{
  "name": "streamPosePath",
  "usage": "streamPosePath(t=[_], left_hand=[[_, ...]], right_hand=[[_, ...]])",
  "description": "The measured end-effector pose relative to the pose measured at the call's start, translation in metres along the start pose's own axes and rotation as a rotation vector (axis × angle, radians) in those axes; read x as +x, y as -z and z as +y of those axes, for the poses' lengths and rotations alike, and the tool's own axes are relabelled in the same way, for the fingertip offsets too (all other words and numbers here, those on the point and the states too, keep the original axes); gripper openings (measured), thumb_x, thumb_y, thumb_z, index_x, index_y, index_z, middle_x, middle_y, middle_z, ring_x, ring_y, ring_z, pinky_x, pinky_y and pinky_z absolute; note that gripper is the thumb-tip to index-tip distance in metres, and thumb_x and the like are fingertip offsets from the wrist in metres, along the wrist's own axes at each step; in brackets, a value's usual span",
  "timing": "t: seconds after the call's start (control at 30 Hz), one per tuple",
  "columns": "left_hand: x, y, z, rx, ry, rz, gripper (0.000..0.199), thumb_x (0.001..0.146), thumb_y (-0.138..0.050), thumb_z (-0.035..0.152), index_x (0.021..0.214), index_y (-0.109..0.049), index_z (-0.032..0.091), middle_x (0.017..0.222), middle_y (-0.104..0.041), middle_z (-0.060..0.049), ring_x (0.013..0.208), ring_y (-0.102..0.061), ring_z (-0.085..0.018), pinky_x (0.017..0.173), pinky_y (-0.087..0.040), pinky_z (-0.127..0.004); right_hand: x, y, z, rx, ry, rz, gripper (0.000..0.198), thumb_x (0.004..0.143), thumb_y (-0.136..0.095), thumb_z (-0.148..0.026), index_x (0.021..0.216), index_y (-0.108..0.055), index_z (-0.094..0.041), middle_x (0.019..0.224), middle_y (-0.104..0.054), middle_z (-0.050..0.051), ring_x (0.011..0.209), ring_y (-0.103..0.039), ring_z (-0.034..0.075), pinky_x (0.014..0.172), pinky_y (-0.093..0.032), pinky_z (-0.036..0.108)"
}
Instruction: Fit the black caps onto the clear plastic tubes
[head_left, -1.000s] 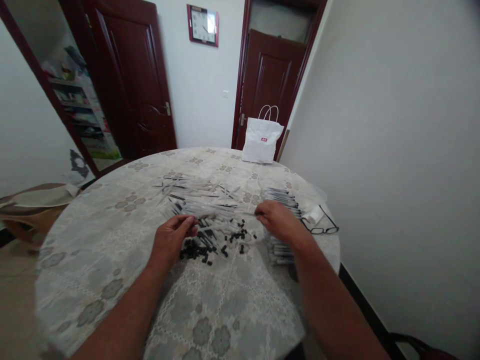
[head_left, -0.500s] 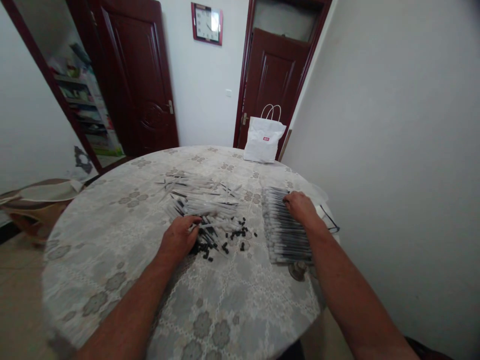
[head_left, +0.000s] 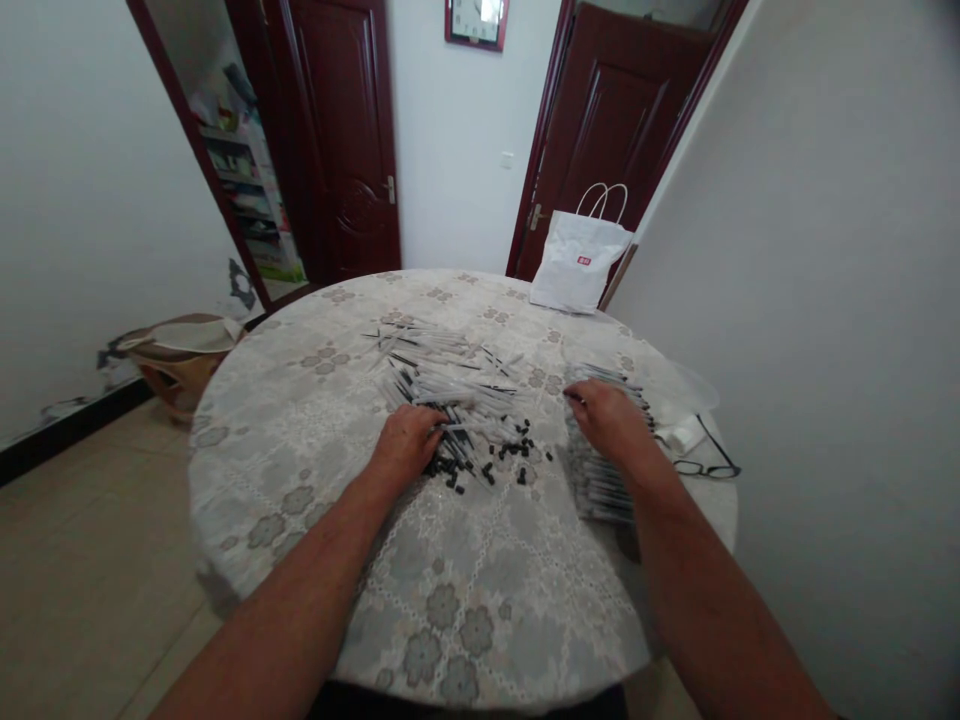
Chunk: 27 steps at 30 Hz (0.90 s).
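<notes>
My left hand (head_left: 409,440) is at the near left side of a loose pile of white and grey pens (head_left: 472,395), its fingers closed on a pale pen. Black caps (head_left: 450,467) lie scattered just below its fingertips, and more small caps (head_left: 517,447) are at the right of the pile. My right hand (head_left: 609,418) is pinched above the left edge of a neat row of pens (head_left: 600,490) laid side by side. A small dark spot shows at its fingertips; what it is, I cannot make out. My hand and forearm hide part of the row.
A patterned cloth covers the round table (head_left: 427,560). A white paper bag (head_left: 577,262) stands at the far edge. Glasses (head_left: 706,468) lie beyond my right forearm, near the wall. A wooden stool (head_left: 184,365) with something draped over it stands on the floor at left.
The camera view has turned left and down. My right hand has moved from over the middle of the pen row to its left edge. My left hand stays at the pile.
</notes>
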<state>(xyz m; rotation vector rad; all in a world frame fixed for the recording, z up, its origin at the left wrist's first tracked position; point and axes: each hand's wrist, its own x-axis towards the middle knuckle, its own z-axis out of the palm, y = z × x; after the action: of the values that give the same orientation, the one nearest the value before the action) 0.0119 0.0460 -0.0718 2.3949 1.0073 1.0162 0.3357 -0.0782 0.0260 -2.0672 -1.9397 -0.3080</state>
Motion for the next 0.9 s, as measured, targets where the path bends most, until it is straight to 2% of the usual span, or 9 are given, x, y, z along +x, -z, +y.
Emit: streamPosePath(t=[0.1, 0.2, 0.33, 0.43, 0.53, 0.7, 0.9], left_hand=[[0.000, 0.000, 0.001, -0.037, -0.010, 0.013, 0.020, 0.079, -0.068, 0.020, 0.095, -0.079, 0.027, 0.093, -0.074, -0.010, 0.095, -0.064, -0.031, 0.095, -0.043, -0.043], [0.000, 0.005, 0.012, -0.092, 0.002, 0.062, 0.020, 0.080, -0.068, 0.020, 0.097, -0.077, 0.026, 0.094, -0.073, -0.009, 0.095, -0.064, -0.028, 0.095, -0.045, -0.042], [0.000, 0.015, 0.026, -0.134, 0.116, 0.158, 0.022, 0.086, -0.061, 0.021, 0.107, -0.069, 0.022, 0.098, -0.072, -0.006, 0.091, -0.066, -0.022, 0.089, -0.049, -0.036], [0.002, 0.017, 0.027, -0.234, 0.224, 0.239, 0.019, 0.087, -0.063, 0.027, 0.105, -0.066, 0.022, 0.094, -0.071, -0.004, 0.086, -0.066, -0.020, 0.083, -0.051, -0.033], [0.005, 0.017, 0.026, -0.463, 0.296, 0.310, 0.022, 0.083, -0.069, 0.031, 0.103, -0.065, 0.021, 0.092, -0.070, -0.004, 0.083, -0.067, -0.018, 0.078, -0.052, -0.031], [0.011, 0.021, 0.031, -0.842, 0.378, 0.423, 0.036, 0.075, -0.077, 0.028, 0.106, -0.061, 0.018, 0.086, -0.068, -0.002, 0.075, -0.068, -0.017, 0.073, -0.055, -0.032], [0.014, 0.025, 0.028, -1.221, 0.500, 0.508, 0.046, 0.069, -0.082, 0.026, 0.109, -0.059, 0.018, 0.081, -0.067, 0.000, 0.068, -0.066, -0.014, 0.072, -0.057, -0.032]], right_hand=[[0.002, -0.007, -0.043, 0.105, 0.108, -0.169, 0.025, 0.095, -0.055, -0.022, 0.111, -0.074, -0.022, 0.108, -0.075, 0.009, 0.100, -0.068, 0.021, 0.088, -0.045, 0.029], [0.001, -0.017, -0.078, 0.145, 0.153, -0.328, 0.024, 0.092, -0.058, -0.021, 0.109, -0.074, -0.023, 0.108, -0.076, 0.007, 0.102, -0.068, 0.021, 0.084, -0.044, 0.027], [-0.008, -0.030, -0.109, 0.115, 0.166, -0.443, 0.021, 0.094, -0.058, -0.032, 0.103, -0.073, -0.021, 0.103, -0.074, 0.008, 0.098, -0.067, 0.021, 0.081, -0.042, 0.026], [-0.017, -0.037, -0.124, 0.052, 0.165, -0.439, 0.028, 0.097, -0.054, -0.041, 0.105, -0.070, -0.020, 0.106, -0.072, 0.010, 0.098, -0.067, 0.023, 0.080, -0.043, 0.027], [-0.023, -0.041, -0.133, -0.017, 0.134, -0.435, 0.030, 0.098, -0.050, -0.042, 0.107, -0.068, -0.020, 0.108, -0.070, 0.011, 0.097, -0.067, 0.024, 0.078, -0.044, 0.029], [-0.025, -0.050, -0.137, -0.068, 0.074, -0.396, 0.028, 0.098, -0.047, -0.033, 0.107, -0.067, -0.016, 0.106, -0.070, 0.014, 0.094, -0.068, 0.025, 0.077, -0.045, 0.030], [-0.026, -0.064, -0.129, -0.079, 0.028, -0.312, 0.022, 0.095, -0.048, -0.025, 0.102, -0.065, -0.014, 0.104, -0.069, 0.015, 0.090, -0.069, 0.025, 0.073, -0.043, 0.031]])
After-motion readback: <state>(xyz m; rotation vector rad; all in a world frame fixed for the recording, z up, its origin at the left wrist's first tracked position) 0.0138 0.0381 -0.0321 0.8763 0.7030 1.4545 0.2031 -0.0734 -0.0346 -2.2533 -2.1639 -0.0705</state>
